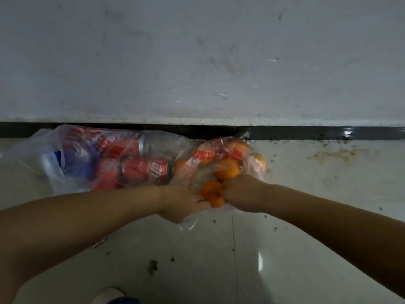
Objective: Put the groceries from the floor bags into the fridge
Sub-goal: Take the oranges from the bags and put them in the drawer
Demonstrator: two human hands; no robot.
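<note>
Two thin plastic bags lie on the floor against the wall. The left bag [72, 150] holds red soda cans [145, 172] and a blue-and-white package. The right bag [219, 153] holds several oranges [226, 170]. Both my hands meet at the near mouth of the orange bag. My left hand [184, 202] and my right hand [243, 194] have curled fingers around two small oranges [212, 193] between them. Which hand grips which fruit is hard to tell, as the fingertips are hidden.
A grey-white wall [197, 62] with a black skirting strip [306, 132] rises right behind the bags. The glossy tiled floor [285, 249] is stained and speckled with dirt. A shoe tip [109, 295] shows at the bottom edge.
</note>
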